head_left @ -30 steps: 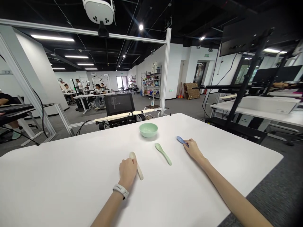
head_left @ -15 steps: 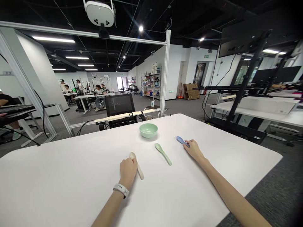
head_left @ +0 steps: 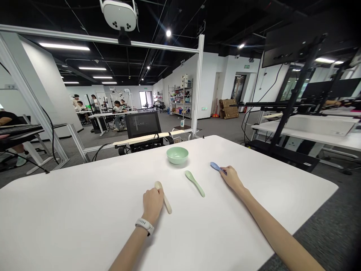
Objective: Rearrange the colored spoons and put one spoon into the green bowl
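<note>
1. Head view: a pale green bowl (head_left: 177, 155) sits on a big white table (head_left: 84, 226). All places here are told from this bowl.
2. The left hand (head_left: 152, 205) is in front of the bowl and off to its left. It is curled over a cream spoon (head_left: 167, 203), and its fingers touch the spoon. The hand looks half closed, but I cannot tell if it grips the spoon tight. A white watch (head_left: 144, 226) is on that wrist.
3. The cream spoon lies flat. Its scoop points away from the person, toward the bowl, and its long handle runs back to the near right.
4. The right hand (head_left: 231, 178) is to the right of the bowl. Its fingers (head_left: 224, 171) touch the handle end of a blue spoon (head_left: 215, 166). I cannot tell if they hold it tight.
5. The blue spoon lies almost sideways, with its scoop pointing left, toward the bowl.
6. A green spoon (head_left: 194, 183) lies in front of the bowl, between the hands, with no hand on it.
7. Both hands are on spoons now. Lifting one would call for closed fingers.
</note>
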A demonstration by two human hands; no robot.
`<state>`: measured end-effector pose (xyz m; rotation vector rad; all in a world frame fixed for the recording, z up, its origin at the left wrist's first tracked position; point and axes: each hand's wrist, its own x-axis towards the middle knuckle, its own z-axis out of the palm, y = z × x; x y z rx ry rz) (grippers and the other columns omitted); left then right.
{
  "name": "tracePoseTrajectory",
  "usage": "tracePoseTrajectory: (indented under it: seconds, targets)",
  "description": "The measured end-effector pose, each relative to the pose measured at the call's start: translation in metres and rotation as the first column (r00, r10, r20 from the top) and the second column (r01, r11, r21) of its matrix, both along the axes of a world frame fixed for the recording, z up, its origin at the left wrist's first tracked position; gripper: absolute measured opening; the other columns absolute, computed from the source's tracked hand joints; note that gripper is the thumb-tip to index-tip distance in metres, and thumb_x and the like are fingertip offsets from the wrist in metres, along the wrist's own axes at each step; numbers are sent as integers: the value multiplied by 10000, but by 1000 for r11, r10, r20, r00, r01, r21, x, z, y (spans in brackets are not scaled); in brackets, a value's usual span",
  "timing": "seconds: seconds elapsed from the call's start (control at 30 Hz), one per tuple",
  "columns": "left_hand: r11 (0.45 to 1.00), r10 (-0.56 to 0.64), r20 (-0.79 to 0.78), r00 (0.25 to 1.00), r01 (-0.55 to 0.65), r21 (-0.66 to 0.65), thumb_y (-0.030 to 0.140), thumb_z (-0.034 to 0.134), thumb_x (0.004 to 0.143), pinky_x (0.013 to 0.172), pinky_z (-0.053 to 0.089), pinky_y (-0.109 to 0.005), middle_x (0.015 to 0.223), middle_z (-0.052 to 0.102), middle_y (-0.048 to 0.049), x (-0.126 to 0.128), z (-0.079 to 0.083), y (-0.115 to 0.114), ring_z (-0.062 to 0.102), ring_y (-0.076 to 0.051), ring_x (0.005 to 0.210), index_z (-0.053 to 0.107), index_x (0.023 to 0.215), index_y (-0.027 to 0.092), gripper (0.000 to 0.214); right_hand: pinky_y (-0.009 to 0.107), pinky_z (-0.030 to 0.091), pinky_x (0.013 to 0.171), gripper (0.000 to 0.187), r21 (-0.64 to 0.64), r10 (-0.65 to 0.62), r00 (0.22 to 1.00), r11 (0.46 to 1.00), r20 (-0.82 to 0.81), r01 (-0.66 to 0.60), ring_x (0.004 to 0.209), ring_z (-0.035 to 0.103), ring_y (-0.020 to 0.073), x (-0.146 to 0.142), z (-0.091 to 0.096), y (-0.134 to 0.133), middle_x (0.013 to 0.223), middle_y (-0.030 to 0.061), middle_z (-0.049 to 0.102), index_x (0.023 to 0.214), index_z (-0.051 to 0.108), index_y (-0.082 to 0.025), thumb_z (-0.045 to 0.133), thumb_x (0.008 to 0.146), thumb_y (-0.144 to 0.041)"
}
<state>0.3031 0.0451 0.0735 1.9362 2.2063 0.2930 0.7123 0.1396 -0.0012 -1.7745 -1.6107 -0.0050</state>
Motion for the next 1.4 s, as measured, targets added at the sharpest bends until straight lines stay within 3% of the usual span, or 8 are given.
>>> tracePoseTrajectory:
  seconds: [0.2, 0.47, 0.6, 0.73, 0.9, 1.07, 1.23, 1.4]
  targets:
    - [1000, 3, -4, 1000, -3, -10, 330, 271, 1028, 931, 490, -392, 1104, 824, -186, 0, 0, 1, 741, -292, 1088, 783, 1055, 85, 569, 420, 549, 919, 568, -4, -11, 1000, 1000, 11, 11, 919, 674, 313, 1, -1, 1, 924, 151, 716, 1012, 830, -94, 527, 946, -571]
    - [999, 1, -26, 1000, -2, -40, 531, 554, 997, 1048, 525, -469, 1094, 796, -69, 0, 0, 0, 723, -206, 1083, 732, 1029, 165, 408, 414, 545, 931, 446, -39, -33, 999, 999, 40, 34, 927, 695, 321, -1, 1, -1, 990, 200, 737, 1081, 818, -77, 565, 924, -410]
    - [999, -6, -26, 1000, 5, -39, 529, 544, 1002, 1042, 529, -469, 1094, 795, -70, 0, 0, 0, 722, -208, 1085, 731, 1023, 166, 409, 405, 540, 950, 449, -65, -32, 998, 997, 50, 35, 968, 702, 321, -1, 1, -1, 1026, 207, 735, 1124, 809, -64, 540, 926, -365]
    - [999, -10, -18, 1000, 9, -32, 536, 528, 1006, 1036, 523, -464, 1091, 792, -71, -1, 0, -1, 719, -209, 1079, 726, 1013, 167, 419, 403, 547, 936, 464, -57, -28, 999, 998, 46, 30, 946, 697, 315, 1, 1, 0, 1007, 197, 739, 1076, 815, -81, 558, 936, -441]
    - [1000, -11, 0, 1000, 11, -20, 551, 538, 995, 1034, 517, -465, 1075, 789, -75, -2, -4, 1, 715, -212, 1070, 726, 1001, 167, 427, 442, 542, 965, 522, 8, -63, 997, 998, 44, 63, 995, 684, 343, -1, -2, 2, 1020, 215, 729, 1064, 803, -76, 568, 924, -520]
    - [1000, -13, 30, 999, 13, 10, 554, 522, 994, 975, 521, -430, 1004, 795, -61, -7, -11, 5, 723, -199, 970, 726, 969, 174, 432, 472, 517, 1018, 495, 71, -104, 992, 993, 69, 99, 1077, 638, 354, -10, -4, 0, 1099, 209, 688, 1180, 775, -85, 548, 934, -450]
    - [990, -42, 29, 999, 38, 136, 375, 272, 1023, 897, 477, -384, 899, 813, -134, -51, -3, 3, 725, -262, 956, 745, 792, 201, 554, 467, 501, 1049, 434, 46, 6, 993, 999, 114, -11, 1124, 627, 338, -27, 4, -1, 1171, 187, 679, 1264, 744, -135, 532, 941, -335]
    - [961, 38, -47, 998, -23, 276, 446, 253, 936, 1007, 460, -467, 979, 808, -165, -150, 18, -19, 657, -356, 1096, 695, 804, 229, 510, 481, 447, 1156, 442, -9, 214, 967, 977, 141, -215, 1293, 597, 332, -54, 14, 4, 1333, 177, 678, 1328, 705, -166, 461, 987, -305]
